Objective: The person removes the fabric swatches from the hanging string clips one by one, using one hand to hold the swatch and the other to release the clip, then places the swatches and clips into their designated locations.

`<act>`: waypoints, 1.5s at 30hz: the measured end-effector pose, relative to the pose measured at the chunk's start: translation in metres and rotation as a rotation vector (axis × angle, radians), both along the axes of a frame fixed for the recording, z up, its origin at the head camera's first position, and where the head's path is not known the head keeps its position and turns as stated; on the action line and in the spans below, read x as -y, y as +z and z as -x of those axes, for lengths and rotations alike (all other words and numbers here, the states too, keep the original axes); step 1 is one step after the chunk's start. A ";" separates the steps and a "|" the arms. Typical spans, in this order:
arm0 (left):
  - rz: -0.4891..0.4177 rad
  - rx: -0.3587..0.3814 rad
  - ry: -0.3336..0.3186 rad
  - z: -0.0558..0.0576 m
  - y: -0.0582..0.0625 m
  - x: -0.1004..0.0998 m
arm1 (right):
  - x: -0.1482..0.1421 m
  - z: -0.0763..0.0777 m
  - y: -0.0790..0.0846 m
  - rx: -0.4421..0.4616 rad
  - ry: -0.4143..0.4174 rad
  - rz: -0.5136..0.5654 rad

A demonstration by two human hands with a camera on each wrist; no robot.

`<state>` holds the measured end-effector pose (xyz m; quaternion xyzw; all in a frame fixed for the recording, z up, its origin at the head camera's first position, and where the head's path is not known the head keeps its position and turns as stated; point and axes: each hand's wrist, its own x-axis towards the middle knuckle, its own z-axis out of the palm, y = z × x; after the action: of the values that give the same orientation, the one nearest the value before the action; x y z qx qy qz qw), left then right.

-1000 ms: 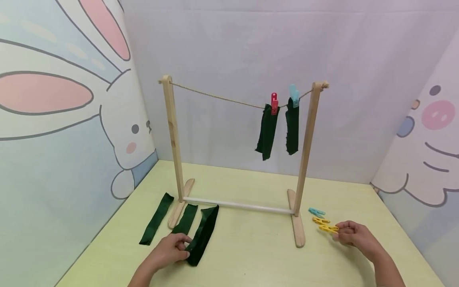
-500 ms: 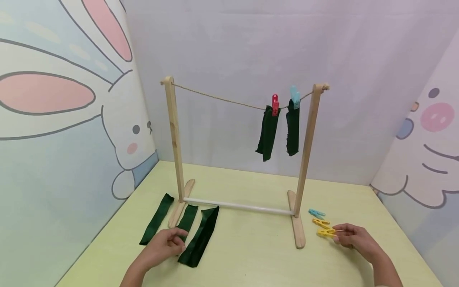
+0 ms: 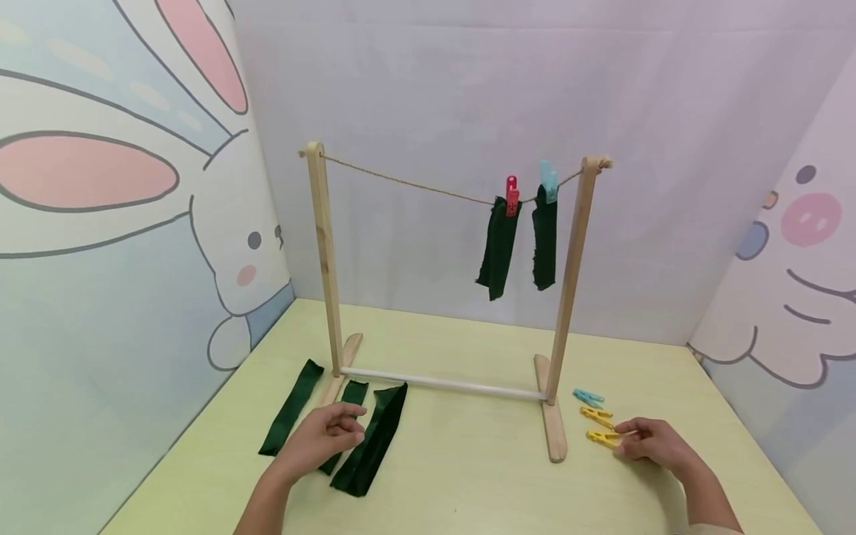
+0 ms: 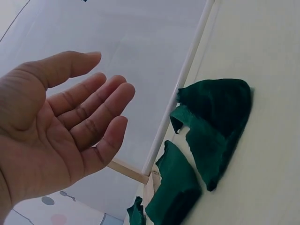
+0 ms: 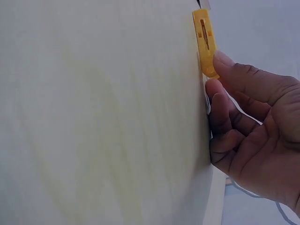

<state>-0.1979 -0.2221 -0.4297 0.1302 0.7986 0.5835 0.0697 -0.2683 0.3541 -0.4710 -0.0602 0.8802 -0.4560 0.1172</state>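
My left hand (image 3: pixel 328 440) hovers with relaxed fingers over the dark green cloth strips, holding nothing; the left wrist view shows its bare palm. Beneath it in the head view lie the middle strip (image 3: pixel 357 392), partly hidden by the hand, and a folded strip (image 3: pixel 377 438). A third strip (image 3: pixel 292 407) lies farther left. My right hand (image 3: pixel 658 446) pinches the end of a yellow clothes peg (image 5: pixel 205 44) between thumb and fingers, low at the tabletop. Just behind that peg lie a second yellow peg (image 3: pixel 597 414) and a light blue one (image 3: pixel 588 397).
A wooden frame (image 3: pixel 575 286) with a sagging rope (image 3: pixel 408 181) stands mid-table. Two green strips (image 3: pixel 500 249) hang near its right post, under a red peg (image 3: pixel 512 197) and a light blue peg (image 3: pixel 549 180). Its feet (image 3: pixel 554 435) reach forward; printed walls enclose the table.
My left hand has let go of the folded strip and moved up and slightly right. The right hand has shifted slightly left and toward me, drawing the near yellow peg away from the other.
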 end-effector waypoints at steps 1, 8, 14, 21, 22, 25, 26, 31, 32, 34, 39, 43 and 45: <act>0.000 -0.008 -0.005 0.001 0.001 -0.002 | 0.000 0.000 0.000 -0.006 0.002 -0.006; 0.004 -0.066 -0.031 0.016 0.010 -0.014 | -0.001 -0.003 -0.002 0.011 -0.018 0.009; -0.004 -0.099 -0.011 0.030 0.017 -0.027 | -0.002 -0.005 0.007 0.072 -0.184 0.137; -0.055 -0.161 0.020 0.036 0.038 -0.052 | 0.014 -0.008 0.038 -0.055 -0.180 0.184; -0.056 -0.168 0.032 0.037 0.041 -0.055 | 0.018 -0.008 0.044 -0.079 -0.170 0.184; -0.089 -0.204 0.054 0.048 0.039 -0.063 | 0.028 -0.005 0.060 -0.150 -0.134 0.187; -0.105 -0.222 0.055 0.050 0.039 -0.065 | 0.032 -0.004 0.065 -0.176 -0.124 0.186; -0.165 -0.265 0.065 0.057 0.044 -0.079 | 0.049 -0.003 0.092 -0.325 -0.078 0.220; -0.176 -0.273 0.067 0.059 0.045 -0.082 | 0.052 -0.003 0.097 -0.357 -0.070 0.231; -0.190 -0.293 0.073 0.062 0.047 -0.087 | 0.059 -0.004 0.107 -0.416 -0.053 0.250; -0.215 -0.350 0.072 0.067 0.061 -0.102 | 0.075 -0.006 0.134 -0.526 -0.006 0.250; -0.230 -0.365 0.066 0.063 0.083 -0.113 | 0.085 -0.005 0.158 -0.568 0.056 0.213; -0.226 -0.371 0.065 0.062 0.094 -0.118 | 0.089 -0.003 0.170 -0.574 0.078 0.201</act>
<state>-0.2597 -0.1044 -0.3358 0.2165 0.7309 0.6374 -0.1125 -0.2654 0.2646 -0.3012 -0.2317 0.8248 -0.5004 -0.1252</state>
